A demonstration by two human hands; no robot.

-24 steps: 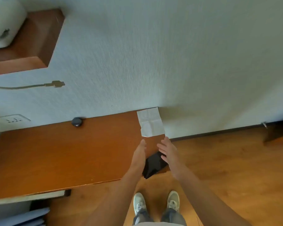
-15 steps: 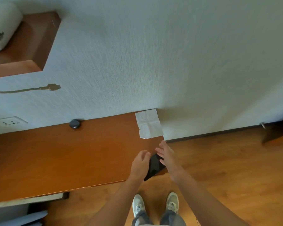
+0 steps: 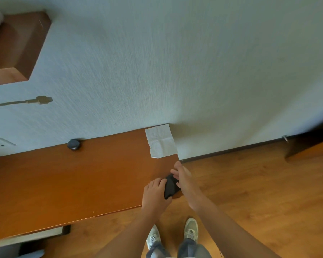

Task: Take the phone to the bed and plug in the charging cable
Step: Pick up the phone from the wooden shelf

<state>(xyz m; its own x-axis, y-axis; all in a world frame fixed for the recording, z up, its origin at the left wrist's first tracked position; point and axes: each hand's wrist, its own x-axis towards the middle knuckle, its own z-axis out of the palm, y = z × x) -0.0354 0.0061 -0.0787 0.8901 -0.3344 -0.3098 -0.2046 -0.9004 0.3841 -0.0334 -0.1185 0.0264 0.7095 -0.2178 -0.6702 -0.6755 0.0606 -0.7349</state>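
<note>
A pale textured wall [image 3: 175,62] filled the upper part of the view. Below it a wooden floor [image 3: 259,192] spread to the right, and an orange-brown worktop [image 3: 63,183] stood against the wall on the left. A brown wooden shelf [image 3: 13,53] jutted from the wall at upper left.

The person stood at the worktop's right end, both bare arms reaching forward, two pale shoes [image 3: 191,229] on the floor below. The left hand [image 3: 154,194] lay curled over the left edge of a black phone [image 3: 170,187], fingers bent around it. The right hand [image 3: 184,178] lay over the phone's right side with fingers loosely spread; whether it gripped the phone could not be told. The phone sat at the worktop's near right corner, between the two hands.

A creased white paper sheet [image 3: 160,142] lay at the worktop's far right corner. A small dark round object [image 3: 74,144] sat by the wall. A beige cable [image 3: 39,100] ended in a plug against the wall at left, well apart from the phone.
</note>
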